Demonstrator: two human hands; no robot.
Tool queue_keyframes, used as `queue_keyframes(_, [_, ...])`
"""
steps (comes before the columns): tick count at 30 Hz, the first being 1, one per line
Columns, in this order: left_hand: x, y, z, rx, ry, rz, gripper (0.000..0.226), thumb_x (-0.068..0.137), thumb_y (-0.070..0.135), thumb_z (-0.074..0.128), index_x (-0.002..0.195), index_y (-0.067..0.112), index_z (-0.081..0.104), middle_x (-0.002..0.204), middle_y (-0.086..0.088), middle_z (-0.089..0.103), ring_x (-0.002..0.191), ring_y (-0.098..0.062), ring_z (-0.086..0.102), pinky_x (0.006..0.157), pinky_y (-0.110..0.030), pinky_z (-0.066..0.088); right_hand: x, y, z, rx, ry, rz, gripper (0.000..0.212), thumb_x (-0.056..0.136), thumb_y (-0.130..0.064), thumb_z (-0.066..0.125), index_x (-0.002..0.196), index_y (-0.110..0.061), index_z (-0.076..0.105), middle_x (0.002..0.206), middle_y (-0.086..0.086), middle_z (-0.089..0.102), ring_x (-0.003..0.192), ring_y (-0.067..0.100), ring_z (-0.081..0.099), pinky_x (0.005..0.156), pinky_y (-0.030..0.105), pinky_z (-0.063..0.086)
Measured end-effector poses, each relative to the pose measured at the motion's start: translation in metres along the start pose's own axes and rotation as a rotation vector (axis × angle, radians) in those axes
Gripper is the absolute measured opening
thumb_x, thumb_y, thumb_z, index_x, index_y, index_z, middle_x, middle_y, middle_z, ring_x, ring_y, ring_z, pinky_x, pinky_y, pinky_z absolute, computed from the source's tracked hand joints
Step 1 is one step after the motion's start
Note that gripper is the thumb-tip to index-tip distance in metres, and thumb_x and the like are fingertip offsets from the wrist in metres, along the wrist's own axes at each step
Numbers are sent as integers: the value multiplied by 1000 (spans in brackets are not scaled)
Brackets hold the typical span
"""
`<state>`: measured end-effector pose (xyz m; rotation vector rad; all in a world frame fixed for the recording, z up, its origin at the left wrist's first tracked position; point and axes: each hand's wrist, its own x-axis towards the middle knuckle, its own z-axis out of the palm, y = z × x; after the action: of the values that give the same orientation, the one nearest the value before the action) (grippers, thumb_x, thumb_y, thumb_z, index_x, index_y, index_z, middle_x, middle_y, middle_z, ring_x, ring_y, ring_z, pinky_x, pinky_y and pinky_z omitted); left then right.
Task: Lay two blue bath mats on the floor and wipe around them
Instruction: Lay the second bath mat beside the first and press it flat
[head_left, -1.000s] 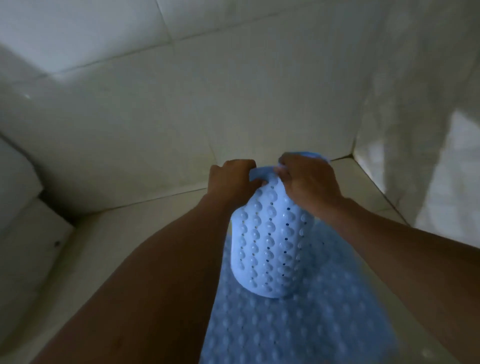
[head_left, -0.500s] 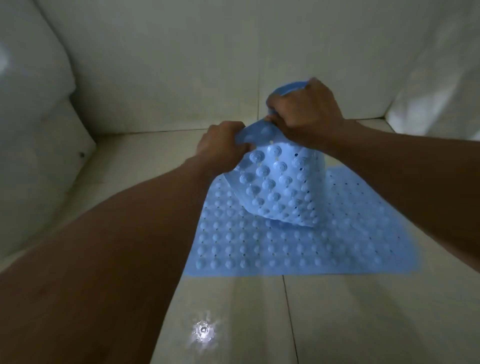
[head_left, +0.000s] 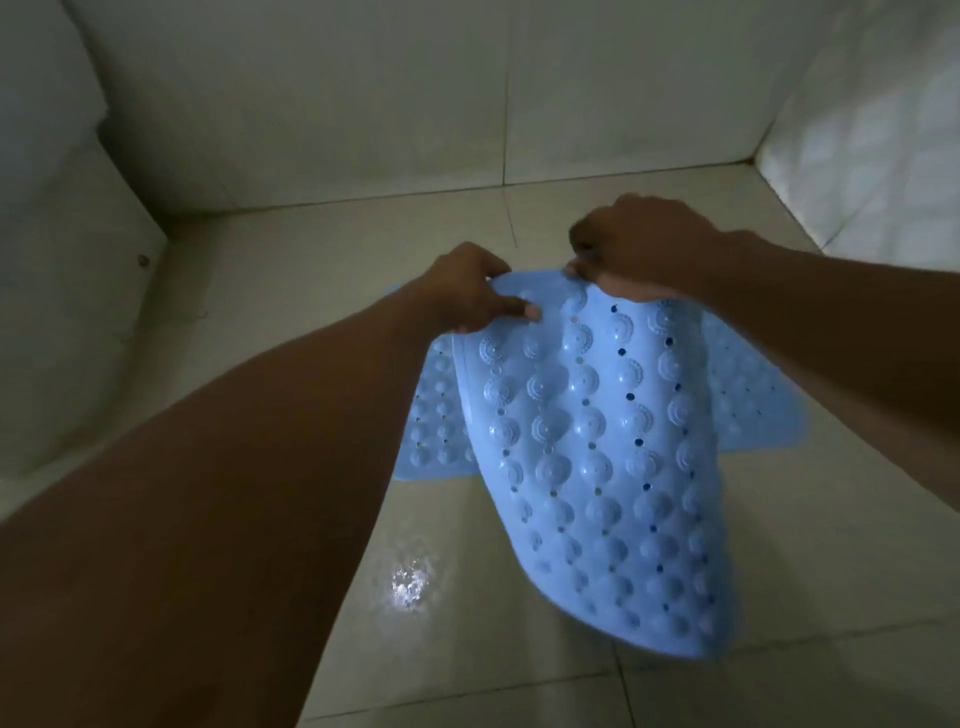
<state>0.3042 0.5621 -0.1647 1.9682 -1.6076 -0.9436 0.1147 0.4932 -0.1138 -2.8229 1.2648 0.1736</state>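
1. Head view: the left hand (head_left: 470, 291) pinches the upper edge of the held blue bath mat (head_left: 597, 467) at its 11 o'clock corner, thumb on the near face.
2. The right hand (head_left: 639, 249) is closed on the same edge at the 1 o'clock corner.
3. The held mat hangs between the hands, studded and perforated face toward the camera. Its lower edge is at 6 o'clock, close to the tiled floor (head_left: 467, 649); contact cannot be determined.
4. The second blue bath mat (head_left: 436, 415) lies flat on the floor behind the held mat, showing at 9 and 3 o'clock of it.
5. A bright reflection (head_left: 410, 584) marks the floor at 7 o'clock of the held mat.
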Motion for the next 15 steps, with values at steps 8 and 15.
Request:
queue_keyframes(8, [-34, -81, 118, 166, -42, -213, 44, 74, 49, 86, 99, 14, 74, 98, -9, 71, 96, -25, 65, 74, -28, 43, -25, -16, 159, 101, -165, 29, 37, 96, -50, 56, 110, -18, 67, 122, 20, 60, 114, 41, 59, 89, 41, 45])
queue_keyframes(15, [-91, -135, 178, 203, 31, -399, 36, 79, 46, 81, 105, 24, 70, 112, -10, 67, 104, -33, 64, 83, -36, 49, -61, -34, 223, 193, -265, -13, 45, 95, -62, 50, 97, -19, 65, 117, 16, 64, 111, 37, 62, 89, 39, 46])
